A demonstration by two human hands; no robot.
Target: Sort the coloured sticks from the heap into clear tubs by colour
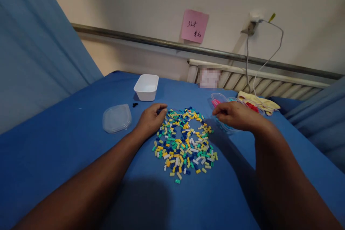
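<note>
Currently left hand [151, 118] rests palm-down at the upper-left edge of the brick pile [185, 140], fingers curled, fingertips on a dark brick; can't tell if it's pinched. Right hand [234, 115] hovers loosely closed over a clear tub [219, 97] just right of the pile, grip contents not visible. Risks, my read: a forearm dragging through the pile scatters bricks across the blue cloth [67, 143]; the right wrist could tip the light tub.

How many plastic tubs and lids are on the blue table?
3, maybe more hidden: a white tub at the back, a clear lid beside the left hand, and a clear tub partly behind the right hand.
</note>
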